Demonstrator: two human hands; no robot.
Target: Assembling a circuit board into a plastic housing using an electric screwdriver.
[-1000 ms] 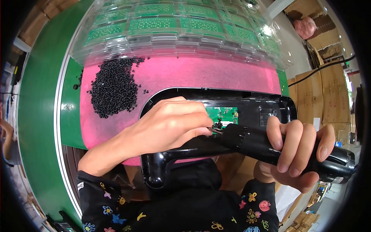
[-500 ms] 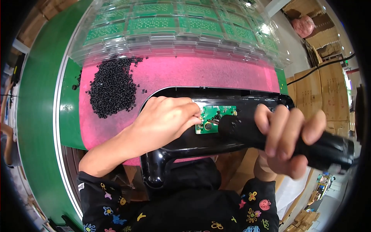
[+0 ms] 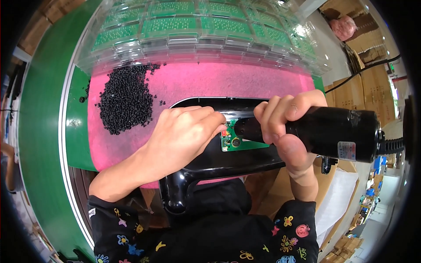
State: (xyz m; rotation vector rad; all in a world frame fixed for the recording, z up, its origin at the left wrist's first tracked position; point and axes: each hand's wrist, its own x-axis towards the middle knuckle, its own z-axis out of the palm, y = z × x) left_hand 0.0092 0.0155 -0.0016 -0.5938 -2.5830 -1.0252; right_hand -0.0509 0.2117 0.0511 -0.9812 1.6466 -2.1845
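Screwdriver (image 3: 335, 129), since the earlier frame: swung more level, nose shifted to far-left corner of circuit board (image 3: 252, 146). Board: lying in black housing (image 3: 210, 167), at desk's (image 3: 79, 149) near edge. Screws driven: cannot tell. Right grip (image 3: 287, 127): wrapped round screwdriver. Left grip (image 3: 186, 131): fingertips bunched at that corner; contents hidden, closure uncertain. Loose screws (image 3: 127, 101), unused: large heap, pink mat's (image 3: 197, 83) left edge.

PCB (image 3: 252, 146) partly hidden behind electric screwdriver (image 3: 335, 131) and right hand (image 3: 285, 117), bit end not discernible, left hand (image 3: 186, 133) pinch too small to read, clear plastic trays (image 3: 184, 47) cut off up top.
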